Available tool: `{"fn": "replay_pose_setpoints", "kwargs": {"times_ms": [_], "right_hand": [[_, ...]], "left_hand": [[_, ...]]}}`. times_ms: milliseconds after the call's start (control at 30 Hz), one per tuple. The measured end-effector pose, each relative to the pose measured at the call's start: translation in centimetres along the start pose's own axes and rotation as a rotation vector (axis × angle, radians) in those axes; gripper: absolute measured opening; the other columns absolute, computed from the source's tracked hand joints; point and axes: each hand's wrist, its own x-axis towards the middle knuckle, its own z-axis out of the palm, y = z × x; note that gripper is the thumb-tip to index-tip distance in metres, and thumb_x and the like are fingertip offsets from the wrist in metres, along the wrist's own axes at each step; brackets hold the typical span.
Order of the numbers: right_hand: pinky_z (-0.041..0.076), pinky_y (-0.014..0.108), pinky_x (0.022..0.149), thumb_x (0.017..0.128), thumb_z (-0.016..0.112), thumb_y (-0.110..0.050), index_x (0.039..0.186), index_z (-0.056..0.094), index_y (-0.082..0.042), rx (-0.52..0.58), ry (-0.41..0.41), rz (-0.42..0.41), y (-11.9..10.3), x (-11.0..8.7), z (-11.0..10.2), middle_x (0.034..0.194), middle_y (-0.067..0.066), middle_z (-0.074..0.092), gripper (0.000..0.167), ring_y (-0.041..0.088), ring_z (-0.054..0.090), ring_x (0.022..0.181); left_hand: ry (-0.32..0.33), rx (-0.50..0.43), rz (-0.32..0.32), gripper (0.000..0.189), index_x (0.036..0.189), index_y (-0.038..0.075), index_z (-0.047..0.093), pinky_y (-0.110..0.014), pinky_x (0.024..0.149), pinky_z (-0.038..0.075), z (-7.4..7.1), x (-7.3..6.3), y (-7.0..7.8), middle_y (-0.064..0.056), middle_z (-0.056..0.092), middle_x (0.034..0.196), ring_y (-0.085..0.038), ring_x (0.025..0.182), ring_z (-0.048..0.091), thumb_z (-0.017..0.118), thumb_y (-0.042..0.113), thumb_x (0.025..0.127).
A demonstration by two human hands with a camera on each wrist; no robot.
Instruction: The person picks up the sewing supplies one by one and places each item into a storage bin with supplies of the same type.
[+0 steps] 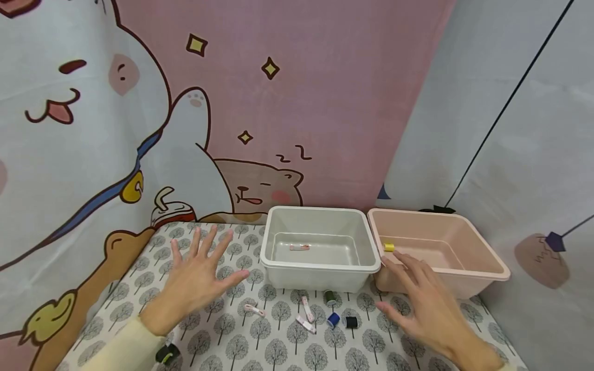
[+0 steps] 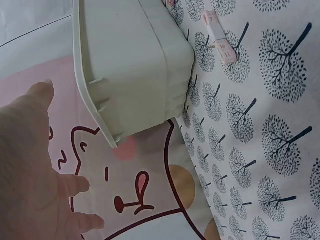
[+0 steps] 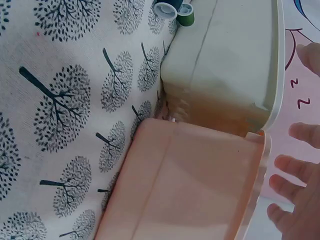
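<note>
My left hand hovers with fingers spread over the cloth, left of the white bin, and holds nothing. With fingers extended and nothing in it, my right hand is at the front of the pink bin. A yellow thread spool lies inside that bin near its left wall. Inside the white bin is a small pink-and-white bundle, which looks like a folded tape measure. Similar bundles lie on the cloth, near a green spool, a blue spool and a black spool.
The bins stand side by side at the back of a table with a tree-print cloth. A cartoon curtain hangs behind. Near my left sleeve is a dark object with a green streak, partly cut off.
</note>
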Motion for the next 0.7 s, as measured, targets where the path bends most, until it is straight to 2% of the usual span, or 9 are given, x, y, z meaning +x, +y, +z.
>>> {"fn": "replay_pose_setpoints", "kwargs": {"times_ms": [67,133,233,300,500,700], "right_hand": [[0.056,0.070,0.115,0.087,0.097,-0.060,0.172,0.059,-0.026,0.007,0.017,-0.020,-0.1,-0.1,0.2,0.174,0.014,0.057,0.099,0.043,0.059,0.153],[0.053,0.059,0.120,0.088,0.098,-0.057,0.171,0.061,-0.026,0.017,0.028,-0.041,-0.2,-0.2,0.3,0.173,0.012,0.058,0.096,0.038,0.060,0.153],[0.046,0.048,0.122,0.090,0.097,-0.054,0.167,0.065,-0.023,0.026,0.063,-0.101,-0.3,-0.3,0.7,0.171,0.011,0.062,0.089,0.034,0.062,0.152],[0.041,0.041,0.123,0.096,0.092,-0.057,0.166,0.067,-0.023,0.041,0.082,-0.148,-0.3,-0.2,1.0,0.169,0.009,0.063,0.082,0.032,0.063,0.151],[0.029,0.020,0.134,0.115,0.064,-0.065,0.166,0.067,-0.026,0.088,0.122,-0.308,-0.5,-0.5,2.1,0.164,0.008,0.068,0.065,0.029,0.067,0.142],[0.018,0.015,0.140,0.118,0.060,-0.060,0.167,0.065,-0.028,0.124,0.121,-0.379,-0.7,-0.5,2.9,0.162,0.008,0.069,0.059,0.029,0.066,0.143]], "left_hand": [[-0.007,-0.004,-0.001,0.106,0.188,0.032,0.022,-0.096,0.131,-0.008,0.2,0.0,0.2,-0.014,0.012,0.197,-0.056,0.181,0.007,0.051,0.092,0.106],[-0.006,-0.007,-0.001,0.105,0.188,0.033,0.021,-0.096,0.131,-0.009,0.4,0.0,0.4,-0.014,0.010,0.197,-0.056,0.181,0.006,0.052,0.091,0.106],[-0.004,-0.015,0.001,0.104,0.188,0.034,0.020,-0.096,0.131,-0.010,0.8,0.0,0.7,-0.014,0.010,0.196,-0.056,0.181,0.006,0.053,0.090,0.106],[0.011,-0.018,0.006,0.103,0.188,0.033,0.023,-0.097,0.130,-0.008,0.9,0.1,0.9,-0.015,0.014,0.196,-0.058,0.180,0.009,0.055,0.089,0.106],[0.034,-0.015,0.015,0.102,0.186,0.031,0.030,-0.098,0.131,-0.002,1.4,0.1,1.3,-0.015,0.021,0.195,-0.058,0.179,0.017,0.055,0.089,0.106],[0.035,-0.036,0.027,0.099,0.186,0.033,0.031,-0.098,0.131,0.000,1.8,0.4,2.0,-0.012,0.022,0.195,-0.056,0.179,0.019,0.057,0.087,0.107]]}}
